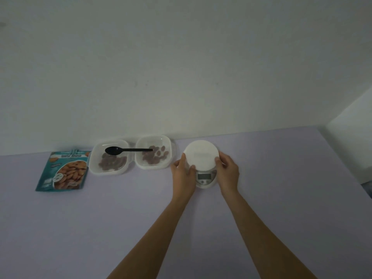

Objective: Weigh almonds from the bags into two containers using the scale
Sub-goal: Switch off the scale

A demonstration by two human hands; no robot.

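Observation:
A white kitchen scale (202,158) with a round platform and a small display stands on the lilac table, right of centre. My left hand (184,174) grips its left side and my right hand (227,171) grips its right side. Two white square containers stand side by side to the left: the left container (94,164) and the right container (168,161), each with almonds in the bottom. A black plastic spoon (128,150) lies across both of them. Further left a teal almond bag (64,172) lies flat.
The table (120,218) meets a white wall at the back, just behind the containers. A white wall corner juts in at the right, with the table's right edge (354,182) beside it.

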